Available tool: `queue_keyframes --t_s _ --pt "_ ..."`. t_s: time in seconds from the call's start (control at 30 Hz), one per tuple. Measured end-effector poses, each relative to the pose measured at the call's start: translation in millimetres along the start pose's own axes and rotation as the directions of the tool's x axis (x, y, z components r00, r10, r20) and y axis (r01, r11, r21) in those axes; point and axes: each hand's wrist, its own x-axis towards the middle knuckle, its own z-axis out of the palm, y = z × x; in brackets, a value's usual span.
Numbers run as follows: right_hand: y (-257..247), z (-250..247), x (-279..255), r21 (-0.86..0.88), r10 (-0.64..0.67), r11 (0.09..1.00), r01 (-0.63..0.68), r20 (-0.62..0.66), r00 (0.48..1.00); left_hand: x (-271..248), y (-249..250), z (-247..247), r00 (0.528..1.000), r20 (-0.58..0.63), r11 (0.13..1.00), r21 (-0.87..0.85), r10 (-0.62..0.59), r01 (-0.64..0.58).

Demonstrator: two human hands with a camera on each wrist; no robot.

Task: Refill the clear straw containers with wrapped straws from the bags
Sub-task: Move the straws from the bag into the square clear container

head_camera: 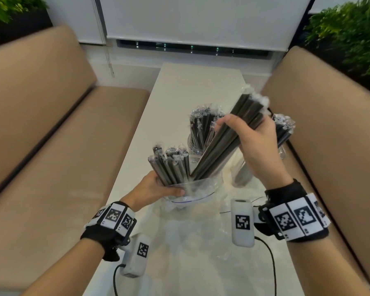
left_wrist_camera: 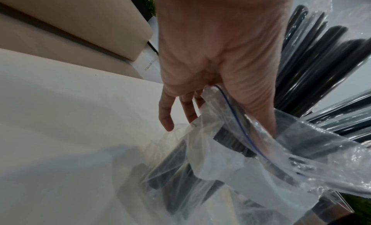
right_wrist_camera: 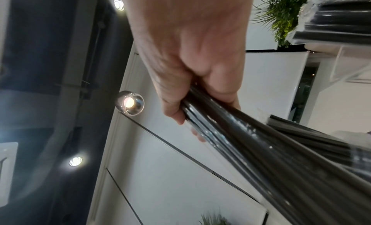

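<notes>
A clear zip bag (head_camera: 198, 189) stands open on the white table (head_camera: 179, 86), with several black wrapped straws (head_camera: 169, 165) sticking up out of it. My left hand (head_camera: 169, 189) grips the bag's rim, thumb inside the opening (left_wrist_camera: 220, 117). My right hand (head_camera: 241, 129) is curled round a bundle of wrapped straws (head_camera: 222, 150) that slants up to the right, its lower ends still in the bag's mouth. In the right wrist view the fingers (right_wrist_camera: 200, 138) wrap the bundle (right_wrist_camera: 261, 149). Behind the bag, a clear container (head_camera: 193, 146) holds straws. More straws (head_camera: 283, 129) stand to the right, their holder mostly hidden.
Crumpled clear plastic (head_camera: 201, 242) lies on the table in front of the bag. Tan bench seats (head_camera: 51, 146) run along both long sides of the narrow table. A window blind (head_camera: 201, 22) and plants (head_camera: 350, 39) are at the far end.
</notes>
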Motion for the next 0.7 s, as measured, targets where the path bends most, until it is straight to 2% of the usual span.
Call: queue_keyframes --t_s 0.13,0.3,0.4,0.5,0.57,0.7 --pt "-36 -16 13 0.075 -0.03 0.997 0.033 -0.049 0.998 -1 -1 -1 1.0 0.007 1.0 0.002 -0.002 0.002" --pt "-80 -78 60 0.244 -0.166 0.946 0.213 -0.199 0.966 -2 1 -2 1.0 -0.007 1.0 0.014 -0.002 0.002" --pt "-72 -113 87 0.11 -0.227 0.957 0.267 -0.282 0.932 -3 0 -1 1.0 0.0 1.0 0.002 -0.007 0.007" --pt "-58 -103 83 -0.129 -0.241 0.97 0.205 -0.407 0.881 -4 0 -1 1.0 0.005 1.0 -0.01 -0.012 0.012" --pt "-31 -93 78 -0.277 -0.267 0.948 0.16 -0.413 0.871 -4 0 -1 1.0 -0.001 1.0 -0.019 -0.017 0.017" --pt "31 -86 77 -0.317 -0.09 0.945 -0.08 -0.488 0.868 -4 0 -2 0.999 -0.021 0.999 -0.024 -0.028 0.027"
